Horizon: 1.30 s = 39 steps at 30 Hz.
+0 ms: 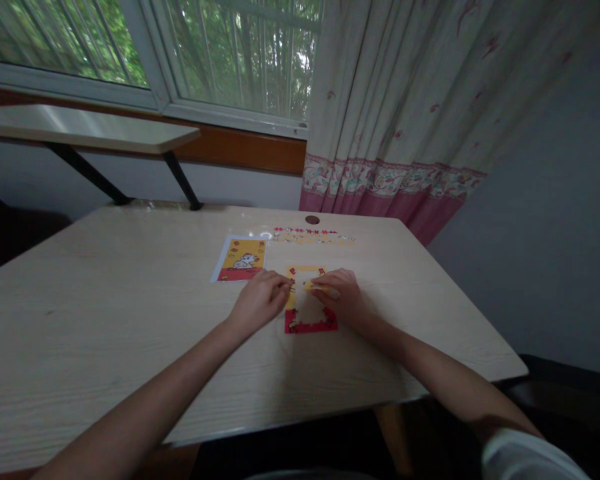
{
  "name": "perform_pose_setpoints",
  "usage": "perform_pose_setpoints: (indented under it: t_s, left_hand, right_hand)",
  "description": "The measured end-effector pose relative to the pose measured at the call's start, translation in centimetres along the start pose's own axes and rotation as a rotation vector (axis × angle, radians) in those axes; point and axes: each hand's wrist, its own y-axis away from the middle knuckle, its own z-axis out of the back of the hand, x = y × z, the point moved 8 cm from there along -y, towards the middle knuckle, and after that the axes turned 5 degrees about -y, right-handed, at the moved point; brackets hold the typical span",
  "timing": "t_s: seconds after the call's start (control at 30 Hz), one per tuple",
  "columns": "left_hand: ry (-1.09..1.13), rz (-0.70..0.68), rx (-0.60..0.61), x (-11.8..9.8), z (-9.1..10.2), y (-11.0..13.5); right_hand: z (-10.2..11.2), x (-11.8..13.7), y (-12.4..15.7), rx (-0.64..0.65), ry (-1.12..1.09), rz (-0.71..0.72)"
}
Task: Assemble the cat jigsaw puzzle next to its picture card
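Note:
On the desk in front of me lies a jigsaw puzzle border [311, 328], yellow along the top and red along the bottom, with bare desk inside it. My left hand [263, 298] is at the border's left side, fingers closed together at its edge; whatever they pinch is too small to make out. Between the thumb and fingers of my right hand [343, 293] is a yellow puzzle piece [309, 285], over the upper part of the gap. Part of the border's right side is hidden behind that hand.
A reference picture [244, 260] of a white animal on yellow and red lies left of the border. Loose puzzle pieces [313, 237] are set out in rows behind it, near a round cable hole [312, 219]. A raised shelf [90, 130] stands at the back left.

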Motion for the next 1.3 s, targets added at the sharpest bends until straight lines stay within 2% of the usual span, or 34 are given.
perform_pose_setpoints:
  t_s: [0.2,0.3,0.43,0.73,1.1,1.3]
  left_hand:
    - [-0.267,-0.111,0.035,0.0,-0.4,-0.2]
    - [-0.31,-0.138,0.048,-0.1,-0.7,-0.2]
    - [-0.323,-0.149,0.065,-0.2,-1.2,-0.1]
    - [-0.291,-0.127,0.115,0.3,-1.8,0.1]
    - [-0.303,-0.136,0.122,0.5,-2.0,0.2]
    - [-0.284,-0.134,0.12,0.5,-2.0,0.2]
  right_hand:
    - [-1.2,-2.9,-1.1,0.119,0.042,-0.125]
    - [-1.9,-4.1,-2.3,0.22,0.07,-0.178]
    - [-3.0,-4.3,-3.7,0.303,0.088,-0.188]
    - [-4.7,-3.7,-4.2,0.304,0.144,-0.2]
    - [-4.7,-3.8,-4.1,0.296,0.144,-0.217]
    - [-4.9,-3.3,-4.1,0.305,0.134,-0.154]
